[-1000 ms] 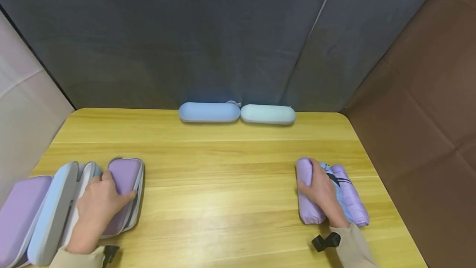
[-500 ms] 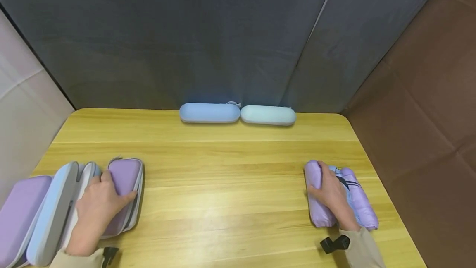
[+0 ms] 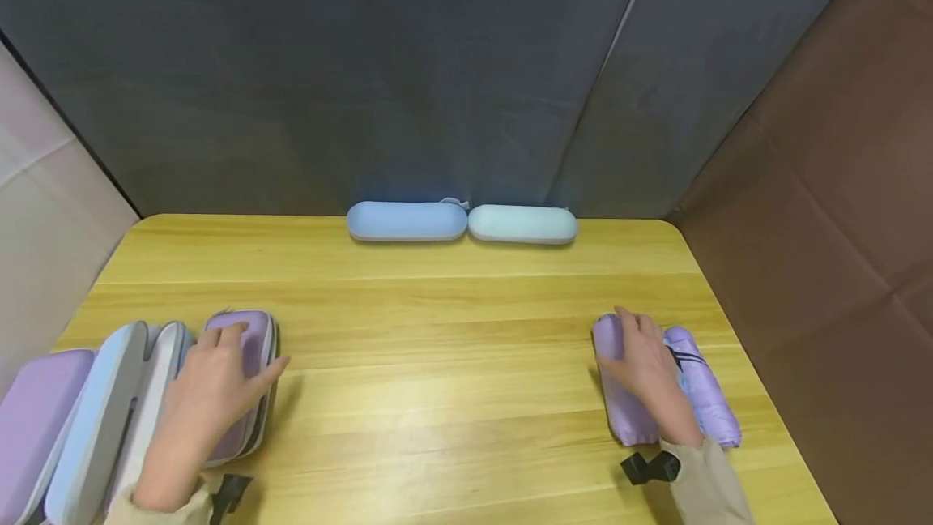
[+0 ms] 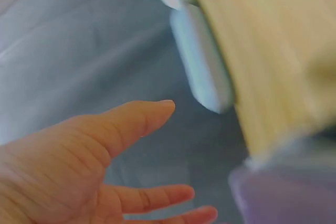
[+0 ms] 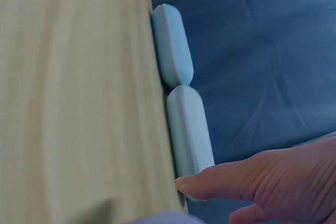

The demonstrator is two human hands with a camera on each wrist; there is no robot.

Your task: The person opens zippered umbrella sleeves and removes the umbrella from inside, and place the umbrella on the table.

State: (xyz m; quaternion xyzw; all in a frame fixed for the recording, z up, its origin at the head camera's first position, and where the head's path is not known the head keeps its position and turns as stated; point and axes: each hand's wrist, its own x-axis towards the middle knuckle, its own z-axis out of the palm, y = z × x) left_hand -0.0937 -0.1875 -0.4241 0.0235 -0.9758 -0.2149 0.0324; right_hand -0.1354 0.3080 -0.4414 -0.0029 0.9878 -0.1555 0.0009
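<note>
My left hand [image 3: 207, 387] is over a purple zip case [image 3: 253, 340] at the left, its fingers extended and thumb spread away to the right. In the left wrist view the thumb and fingers hold nothing, and a corner of the purple case [image 4: 289, 198] shows beside them. My right hand [image 3: 645, 367], fingers fairly straight, lies over a group of folded umbrellas on the right. A purple umbrella [image 3: 621, 403] is under its thumb side, another purple umbrella [image 3: 703, 395] is at its far side, and a light blue one [image 3: 683, 382] between them is mostly hidden.
Left of the purple case stand a white-grey case [image 3: 138, 420], a light blue case [image 3: 95, 420] and another purple case [image 3: 44, 420], side by side. A blue oblong case [image 3: 406, 221] and a mint one [image 3: 522, 224] lie end to end along the table's [image 3: 437, 330] back edge, against a dark curtain.
My right hand shifted the umbrellas slightly right, then its fingers straightened and loosened. My left hand has lifted off the purple case, its fingers opening.
</note>
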